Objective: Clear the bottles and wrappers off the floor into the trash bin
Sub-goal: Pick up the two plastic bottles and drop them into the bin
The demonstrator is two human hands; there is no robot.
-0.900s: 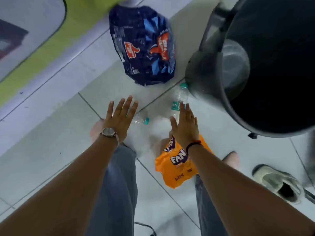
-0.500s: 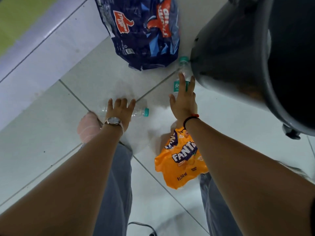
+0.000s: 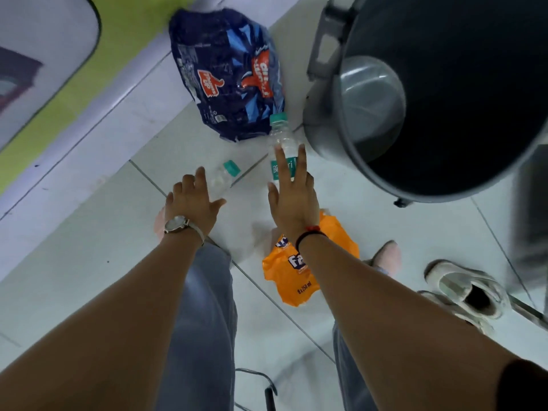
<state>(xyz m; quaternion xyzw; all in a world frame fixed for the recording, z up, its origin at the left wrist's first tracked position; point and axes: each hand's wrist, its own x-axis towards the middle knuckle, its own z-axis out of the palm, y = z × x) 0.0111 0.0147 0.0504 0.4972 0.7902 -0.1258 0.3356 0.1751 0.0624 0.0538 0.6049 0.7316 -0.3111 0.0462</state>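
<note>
Two clear plastic bottles with teal caps lie on the tiled floor. My left hand (image 3: 194, 200), wearing a watch, hovers with fingers spread over the smaller bottle (image 3: 223, 177). My right hand (image 3: 293, 197) reaches with fingers apart over the larger labelled bottle (image 3: 281, 137), which lies beside the dark grey trash bin (image 3: 326, 132). A crumpled dark blue wrapper (image 3: 228, 75) lies beyond the bottles. An orange Fanta wrapper (image 3: 296, 280) lies under my right forearm. Neither hand holds anything.
The bin stands open at the upper right, with its lid tipped inside. A pair of white shoes (image 3: 465, 289) sits at the right. A green and white mat (image 3: 89, 69) borders the floor at the upper left. My legs and feet are below my arms.
Both hands have reached further forward over the bottles. The view has shifted, so the bin's opening and the shoes show again.
</note>
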